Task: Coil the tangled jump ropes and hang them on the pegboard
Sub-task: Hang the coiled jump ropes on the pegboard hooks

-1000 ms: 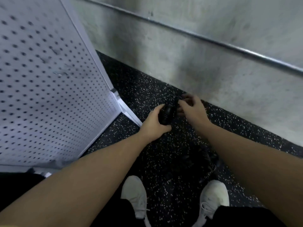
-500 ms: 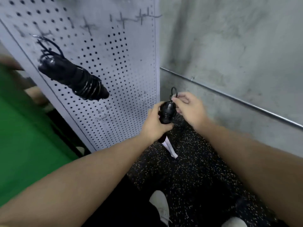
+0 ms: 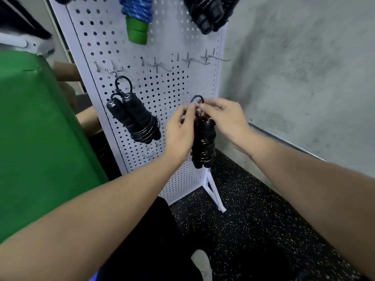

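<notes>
1. The grey concrete wall is filling the right side of my view, with a thin metal rail running along it low down.
2. A green padded surface is taking up the left side, right beside the board's left edge.
3. The white pegboard is standing upright on a white foot over the black speckled floor.
4. I am reaching both bare forearms out toward the board's lower right part.
5. A coiled black rope is hanging by its loop from a hook on the left of the board, its two handles side by side.
6. A blue rope with green handles and another black bundle are hanging higher up, cut off by the top edge.
7. I am holding the coiled black jump rope in front of the board; it is dangling between my wrists, handles pointing down.
8. My left hand is pinching the cord just above the handles with curled fingers.
9. My right hand is pinching the same spot from the other side.
10. The small cord loop is sticking up above my fingertips, below a row of bare metal hooks.
</notes>
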`<action>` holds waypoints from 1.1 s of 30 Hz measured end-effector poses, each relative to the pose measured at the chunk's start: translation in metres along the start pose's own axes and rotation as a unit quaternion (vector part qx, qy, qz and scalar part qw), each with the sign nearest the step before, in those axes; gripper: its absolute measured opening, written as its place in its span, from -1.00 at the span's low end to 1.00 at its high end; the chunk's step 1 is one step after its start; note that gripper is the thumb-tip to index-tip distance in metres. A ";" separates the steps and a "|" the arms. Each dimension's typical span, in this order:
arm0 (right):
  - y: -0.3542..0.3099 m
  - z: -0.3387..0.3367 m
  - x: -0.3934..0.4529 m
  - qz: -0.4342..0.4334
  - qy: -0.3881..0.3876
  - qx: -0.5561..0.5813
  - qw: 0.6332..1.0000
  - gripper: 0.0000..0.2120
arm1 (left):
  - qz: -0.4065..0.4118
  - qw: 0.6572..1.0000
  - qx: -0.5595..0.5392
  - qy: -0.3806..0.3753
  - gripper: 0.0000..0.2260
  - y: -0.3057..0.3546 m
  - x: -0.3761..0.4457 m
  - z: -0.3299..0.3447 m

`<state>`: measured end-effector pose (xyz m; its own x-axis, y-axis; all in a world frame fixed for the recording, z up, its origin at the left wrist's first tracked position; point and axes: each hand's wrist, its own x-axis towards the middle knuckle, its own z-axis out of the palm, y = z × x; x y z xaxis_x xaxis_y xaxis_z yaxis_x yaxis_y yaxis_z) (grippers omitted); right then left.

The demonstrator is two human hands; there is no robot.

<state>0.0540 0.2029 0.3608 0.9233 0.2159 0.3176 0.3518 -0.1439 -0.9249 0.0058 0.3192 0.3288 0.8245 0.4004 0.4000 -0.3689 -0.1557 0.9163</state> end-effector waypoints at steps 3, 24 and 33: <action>-0.022 0.014 0.013 -0.028 0.006 -0.002 1.000 -0.86 | 0.038 0.998 0.029 0.048 -0.77 0.011 0.016 -0.007; -0.052 0.048 0.045 -0.044 -0.011 0.021 0.999 -0.88 | -0.006 0.987 -0.079 0.138 -0.75 0.030 0.053 -0.013; -0.016 0.036 0.025 0.008 -0.016 -0.009 1.000 -0.79 | 0.087 0.976 0.150 0.134 -0.53 -0.016 0.013 -0.004</action>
<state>0.0664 0.2454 0.3761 0.9234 0.2440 0.2962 0.3405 -0.1651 -0.9256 0.0206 0.3303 0.3190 0.6037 0.5601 0.5673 -0.3179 -0.4835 0.8156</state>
